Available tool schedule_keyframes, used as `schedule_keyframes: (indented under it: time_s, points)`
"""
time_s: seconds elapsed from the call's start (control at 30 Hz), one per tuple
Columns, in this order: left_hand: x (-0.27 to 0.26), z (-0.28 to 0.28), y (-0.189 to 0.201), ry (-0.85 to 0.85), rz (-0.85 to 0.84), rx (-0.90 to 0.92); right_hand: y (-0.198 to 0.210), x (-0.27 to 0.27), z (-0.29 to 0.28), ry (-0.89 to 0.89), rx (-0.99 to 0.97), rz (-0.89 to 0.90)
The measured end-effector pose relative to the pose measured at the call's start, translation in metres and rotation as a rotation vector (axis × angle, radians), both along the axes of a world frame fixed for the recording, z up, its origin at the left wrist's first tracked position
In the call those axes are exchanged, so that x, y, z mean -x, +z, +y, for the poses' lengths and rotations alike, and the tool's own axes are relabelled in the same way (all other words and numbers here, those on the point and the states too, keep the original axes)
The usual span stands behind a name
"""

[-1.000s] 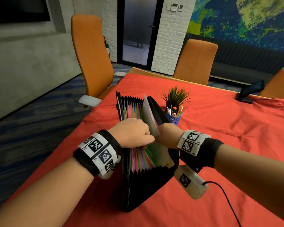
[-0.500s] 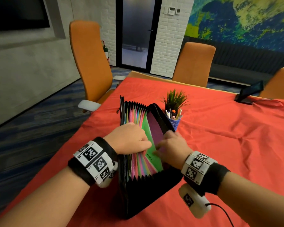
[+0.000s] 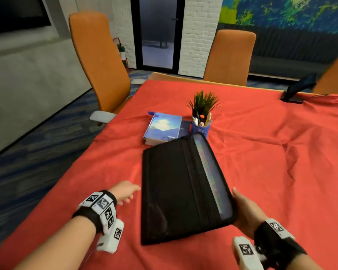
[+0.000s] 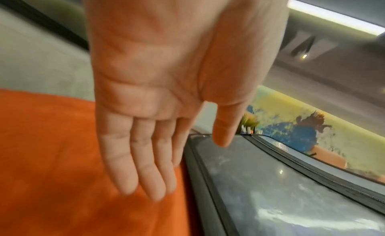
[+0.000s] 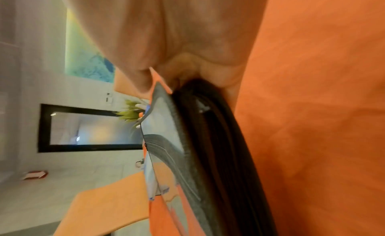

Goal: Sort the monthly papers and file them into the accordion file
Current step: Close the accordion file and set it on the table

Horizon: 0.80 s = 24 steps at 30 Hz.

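The black accordion file lies closed on the red tablecloth, its right long edge a little raised and showing coloured tabs. My right hand grips its near right corner; in the right wrist view the file's edge sits between thumb and fingers of the right hand. My left hand hovers flat just left of the file, holding nothing. The left wrist view shows the left hand with straight fingers beside the file's cover. No loose papers are in view.
A blue notebook lies just beyond the file. A blue pen cup with a small plant stands beside it. A phone on a stand is at the far right. Orange chairs line the table's edges.
The file stood open with both hands in its pockets; now it is closed and laid down flat. My left hand has let go and moved left; my right holds the near corner.
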<state>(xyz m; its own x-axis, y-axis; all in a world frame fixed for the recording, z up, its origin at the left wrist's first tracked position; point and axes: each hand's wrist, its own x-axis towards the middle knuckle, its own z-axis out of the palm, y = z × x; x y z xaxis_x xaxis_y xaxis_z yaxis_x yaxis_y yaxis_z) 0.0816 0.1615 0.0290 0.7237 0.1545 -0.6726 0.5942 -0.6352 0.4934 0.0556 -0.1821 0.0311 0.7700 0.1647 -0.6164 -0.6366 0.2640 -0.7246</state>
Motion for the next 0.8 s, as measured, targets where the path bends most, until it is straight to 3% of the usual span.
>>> schedule_keyframes:
  time_s: [0.1, 0.2, 0.27, 0.33, 0.43, 0.5, 0.6, 0.7, 0.8]
  points:
    - [0.01, -0.018, -0.029, 0.04, 0.135, 0.113, -0.03, 0.008, -0.016, 0.042, -0.006, 0.108]
    - [0.01, -0.029, -0.042, 0.073, 0.084, 0.08, -0.049, 0.016, -0.018, 0.093, 0.246, -0.011]
    - [0.009, -0.027, -0.047, 0.063, 0.056, 0.004, -0.053, 0.025, -0.018, 0.182, 0.295, -0.036]
    - [0.007, -0.022, -0.053, 0.059, 0.047, -0.063, -0.053, 0.03, -0.02, 0.38, 0.372, -0.038]
    - [0.002, -0.017, -0.059, 0.04, 0.062, -0.172, -0.043, 0.016, -0.033, 0.834, 0.728, -0.063]
    - [-0.006, -0.021, -0.06, 0.065, 0.016, -0.229, -0.03, -0.008, -0.035, 1.021, 0.968, -0.093]
    - [-0.021, -0.033, -0.062, 0.079, -0.142, -0.253, -0.004, -0.056, -0.022, 0.958, 1.4, -0.384]
    - [-0.033, -0.041, -0.064, 0.064, -0.209, -0.226, 0.01, -0.102, 0.01, 0.751, 1.388, -0.616]
    - [-0.037, -0.036, -0.067, 0.102, -0.264, 0.082, 0.016, -0.142, 0.043, 0.68, 1.334, -0.726]
